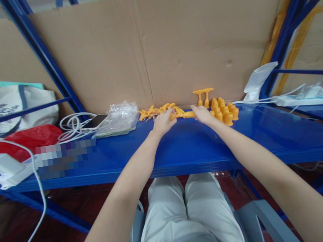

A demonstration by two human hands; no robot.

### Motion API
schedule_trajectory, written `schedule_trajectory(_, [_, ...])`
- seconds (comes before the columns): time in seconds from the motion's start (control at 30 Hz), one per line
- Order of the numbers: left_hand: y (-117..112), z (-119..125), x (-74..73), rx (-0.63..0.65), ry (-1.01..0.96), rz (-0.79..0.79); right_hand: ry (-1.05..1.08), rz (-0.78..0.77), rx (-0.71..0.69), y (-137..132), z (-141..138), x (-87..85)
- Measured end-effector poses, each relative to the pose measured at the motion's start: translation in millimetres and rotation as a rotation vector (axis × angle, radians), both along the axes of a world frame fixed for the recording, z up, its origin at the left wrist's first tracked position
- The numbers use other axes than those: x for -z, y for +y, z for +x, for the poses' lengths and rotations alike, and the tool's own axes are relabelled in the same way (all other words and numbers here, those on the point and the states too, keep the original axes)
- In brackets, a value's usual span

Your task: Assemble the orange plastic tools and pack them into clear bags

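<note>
My left hand is at the front of a loose pile of small yellow plastic parts, its fingers curled in a pinch around a yellow bit. A short way to the right, my right hand is closed on the end of a yellow plastic piece that points toward the left hand. Whether that piece touches what the left hand pinches is hard to make out. Beside my right hand, rows of yellow plastic pieces are packed together. Behind them stand two yellow T-shaped pieces.
The blue shelf top backs onto a cardboard panel. Left of the pile lie clear plastic bags, a phone and a coiled white cable. Power strips and a white packet are at the right.
</note>
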State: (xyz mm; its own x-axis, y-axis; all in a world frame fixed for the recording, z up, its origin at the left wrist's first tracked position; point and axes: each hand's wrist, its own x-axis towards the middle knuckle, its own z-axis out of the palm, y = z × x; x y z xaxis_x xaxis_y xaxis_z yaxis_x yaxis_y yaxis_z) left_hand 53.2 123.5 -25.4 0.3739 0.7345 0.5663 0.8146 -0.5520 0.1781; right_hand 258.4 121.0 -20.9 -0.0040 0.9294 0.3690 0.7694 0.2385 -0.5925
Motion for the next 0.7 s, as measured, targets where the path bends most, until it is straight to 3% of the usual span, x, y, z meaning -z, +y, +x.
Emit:
schedule_trajectory(0.13, [6,-3,2.0,-0.021,-0.027,-0.024,0.272,-0.21,-0.122,-8,5,-7.3])
schedule_trajectory(0.33, [9,-6,2.9,-0.016,-0.036,-0.016,0.389,-0.226,-0.313,-17,12,-14.6])
schedule_trajectory(0.57, [3,-2,-0.3,-0.028,-0.018,-0.012,0.453,-0.296,-0.111,-24,0,-16.6])
schedule_trajectory(0.7, [4,-1,-0.3,-0.038,0.005,-0.002,0.501,-0.342,-0.08,-25,-4,-15.8])
